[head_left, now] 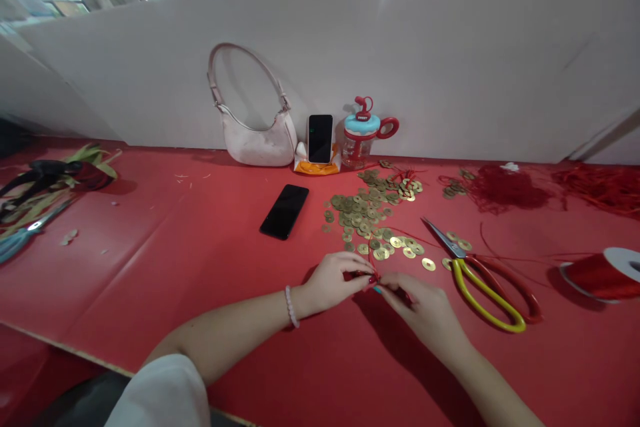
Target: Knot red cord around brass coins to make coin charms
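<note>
My left hand [340, 280], with a beaded bracelet [291, 307] at the wrist, pinches a red cord [371, 255] just in front of a spread of brass coins [357, 210]. Thumb and fingertips of my right hand [417, 303] meet the left fingertips at the same cord and are closed on it. The piece between the fingertips is small and mostly covered, so its shape is unclear. To the right of my right hand lie scissors [483, 280] with one yellow and one red handle, blades pointing to the back left.
Behind the coins stand a lidded cup [357, 147], a propped phone [320, 139] and a pale handbag [260, 143]. A black phone [285, 212] lies left of the coins. Rightward are tangled red cords [510, 187] and a red spool [600, 275]. Tools with blue handles [17, 243] lie far left.
</note>
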The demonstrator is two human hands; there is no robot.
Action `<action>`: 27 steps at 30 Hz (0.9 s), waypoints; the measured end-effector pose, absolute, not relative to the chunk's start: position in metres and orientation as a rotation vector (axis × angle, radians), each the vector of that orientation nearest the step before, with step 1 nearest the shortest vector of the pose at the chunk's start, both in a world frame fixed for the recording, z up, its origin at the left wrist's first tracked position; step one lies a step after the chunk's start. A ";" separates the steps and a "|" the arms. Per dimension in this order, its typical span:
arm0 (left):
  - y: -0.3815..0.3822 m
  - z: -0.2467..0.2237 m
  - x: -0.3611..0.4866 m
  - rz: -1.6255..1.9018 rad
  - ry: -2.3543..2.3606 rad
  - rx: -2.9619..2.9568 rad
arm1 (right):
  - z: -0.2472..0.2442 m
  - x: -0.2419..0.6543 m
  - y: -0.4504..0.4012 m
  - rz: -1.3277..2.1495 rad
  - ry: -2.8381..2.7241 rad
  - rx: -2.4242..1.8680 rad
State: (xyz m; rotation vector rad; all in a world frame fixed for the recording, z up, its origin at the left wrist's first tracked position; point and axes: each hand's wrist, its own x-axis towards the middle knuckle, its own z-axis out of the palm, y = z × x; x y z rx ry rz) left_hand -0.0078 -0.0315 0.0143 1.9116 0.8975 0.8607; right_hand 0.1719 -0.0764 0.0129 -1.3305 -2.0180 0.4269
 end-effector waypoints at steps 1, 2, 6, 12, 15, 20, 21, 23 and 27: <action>-0.031 0.014 -0.008 0.845 0.892 1.914 | 0.012 0.172 -0.077 0.441 -1.981 -1.351; -0.031 0.014 -0.008 0.835 0.883 1.920 | 0.011 0.172 -0.077 0.458 -1.947 -1.367; -0.031 0.012 -0.007 0.815 0.843 1.953 | 0.012 0.171 -0.075 0.580 -1.900 -1.377; -0.032 0.013 -0.008 0.764 0.848 1.979 | 0.021 0.168 -0.074 0.649 -1.910 -1.355; -0.031 0.013 -0.009 0.768 0.841 1.975 | 0.023 0.168 -0.075 0.659 -1.874 -1.368; -0.031 0.009 -0.011 0.766 0.810 1.969 | 0.027 0.168 -0.075 0.666 -1.836 -1.367; -0.031 0.009 -0.011 0.764 0.815 1.968 | 0.027 0.168 -0.075 0.664 -1.843 -1.373; -0.031 0.009 -0.011 0.761 0.822 1.975 | 0.027 0.168 -0.075 0.687 -1.845 -1.384; -0.031 0.012 -0.010 0.771 0.811 1.982 | 0.024 0.171 -0.075 0.909 -1.665 -1.389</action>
